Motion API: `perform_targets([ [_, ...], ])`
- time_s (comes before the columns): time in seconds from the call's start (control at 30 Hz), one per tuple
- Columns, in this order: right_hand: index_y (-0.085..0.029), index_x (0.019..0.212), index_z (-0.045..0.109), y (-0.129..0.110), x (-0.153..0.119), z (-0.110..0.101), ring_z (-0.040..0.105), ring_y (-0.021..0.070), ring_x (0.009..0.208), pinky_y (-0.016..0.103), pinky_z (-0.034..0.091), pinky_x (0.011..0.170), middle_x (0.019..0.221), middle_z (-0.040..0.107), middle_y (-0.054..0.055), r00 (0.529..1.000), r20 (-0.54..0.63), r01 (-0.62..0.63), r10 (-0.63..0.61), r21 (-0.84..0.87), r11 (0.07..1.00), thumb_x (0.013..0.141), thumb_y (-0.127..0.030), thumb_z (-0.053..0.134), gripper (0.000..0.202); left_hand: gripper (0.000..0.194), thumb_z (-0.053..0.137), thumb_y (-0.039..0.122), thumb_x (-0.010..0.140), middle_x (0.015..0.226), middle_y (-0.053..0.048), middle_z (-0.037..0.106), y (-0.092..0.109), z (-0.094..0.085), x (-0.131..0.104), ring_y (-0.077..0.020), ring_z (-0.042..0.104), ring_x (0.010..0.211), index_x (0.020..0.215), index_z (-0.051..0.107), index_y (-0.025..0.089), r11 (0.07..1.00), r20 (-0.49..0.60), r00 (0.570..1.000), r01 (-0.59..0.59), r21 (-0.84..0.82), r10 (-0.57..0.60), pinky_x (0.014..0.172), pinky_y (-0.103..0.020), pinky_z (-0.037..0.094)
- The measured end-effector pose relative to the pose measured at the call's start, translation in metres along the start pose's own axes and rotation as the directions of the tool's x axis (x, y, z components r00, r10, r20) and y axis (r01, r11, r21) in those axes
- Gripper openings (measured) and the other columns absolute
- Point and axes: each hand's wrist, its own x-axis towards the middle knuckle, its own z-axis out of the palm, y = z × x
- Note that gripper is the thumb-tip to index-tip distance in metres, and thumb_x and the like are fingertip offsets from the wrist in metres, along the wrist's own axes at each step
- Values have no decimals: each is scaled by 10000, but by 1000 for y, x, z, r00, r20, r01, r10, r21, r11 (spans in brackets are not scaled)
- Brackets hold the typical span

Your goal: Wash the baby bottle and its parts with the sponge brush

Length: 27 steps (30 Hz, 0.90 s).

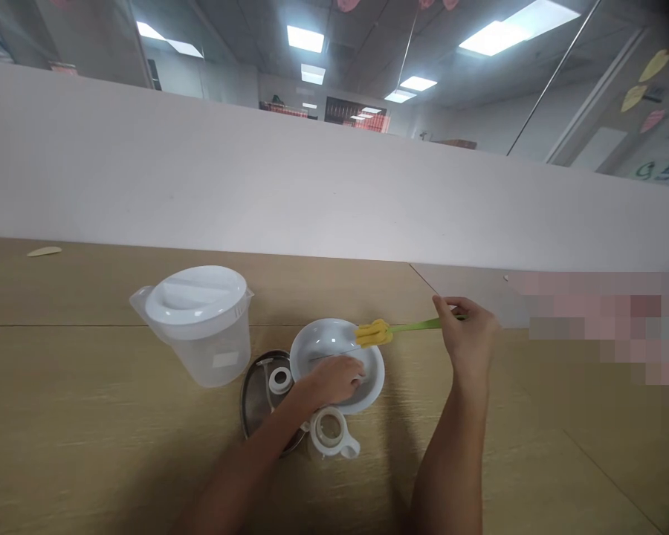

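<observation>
My right hand [467, 327] pinches the green handle of a bottle brush [375, 334], its yellow head pointing left above the rim of a white bowl [324, 332]. Inside the bowl reaches my left hand [337, 379], its fingers curled; whatever they hold, if anything, is hidden. Left of the bowl, and partly under my left forearm, lies a round metal tray [252, 405] with a white ring-shaped part [280, 380] on it. A white ring-shaped piece with a handle-like tab [348, 447] is in front of the bowl.
A translucent lidded pitcher [209, 349] stands on the wooden table left of the tray. A pale flat sliver [44, 251] lies at the far left. A white partition [312, 193] with glass above runs along the back. The right side is partly pixelated.
</observation>
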Motion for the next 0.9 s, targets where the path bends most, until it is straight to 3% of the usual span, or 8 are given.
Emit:
perform_targets([
  [0.1,-163,692,685,-3,-1,-2,470,158,514,287,332,562,534,531,10,1000,-16,-1,1,25,1000,702,-463,571,321,209,536,130,781,1013,-56,690,3,-4,0,-208,635,936,944,658,176,996,-34,995,94,9,-94,854,-318,474],
  [0.23,-142,712,688,-3,-2,-13,456,142,505,283,337,537,531,504,-1,995,-85,-38,46,95,995,694,-446,599,318,224,573,226,797,1039,-56,664,16,-31,-10,-195,636,843,1013,613,179,985,-145,974,172,-18,-172,815,-342,489],
  [0.4,-147,723,678,-2,-6,-34,400,102,470,248,292,435,525,447,-31,942,-241,-137,233,357,924,639,-416,690,282,192,682,291,714,919,-16,626,28,-66,-28,-135,631,718,827,572,182,932,-455,863,44,-361,-217,703,-284,545],
  [0.5,-155,689,652,-7,-9,-40,304,63,432,215,218,375,493,348,-67,931,-148,-179,334,612,770,601,-361,737,240,212,694,297,702,958,-25,612,25,-73,-34,-108,638,707,784,546,170,820,-535,806,-114,-560,-254,672,-246,566],
  [0.57,-153,678,644,-10,-10,-40,271,48,427,201,200,360,489,330,-74,928,-89,-204,361,690,695,585,-330,753,227,210,686,309,718,998,-42,624,23,-74,-36,-121,647,764,772,544,164,776,-532,803,-148,-613,-267,691,-244,567],
  [0.63,-149,663,640,-13,-10,-37,275,44,429,193,200,353,487,339,-73,927,-70,-211,369,715,666,569,-317,764,228,223,672,329,742,1042,-55,630,23,-76,-38,-133,648,808,858,567,170,755,-507,812,-133,-642,-288,704,-246,563],
  [0.77,-149,663,635,-14,-9,-23,258,38,413,184,183,345,462,327,-84,946,21,-228,323,751,620,558,-342,772,259,491,634,351,789,1084,-57,615,25,-77,-40,-136,642,838,1244,497,227,737,-515,793,-128,-663,-325,734,-253,556],
  [0.9,-146,685,641,-16,-9,-7,236,32,405,185,180,346,474,299,-94,961,86,-241,264,731,639,565,-377,758,285,434,559,411,837,1115,-85,606,23,-77,-39,-176,637,934,1203,558,178,657,-560,769,-253,-711,-309,825,-289,547],
])
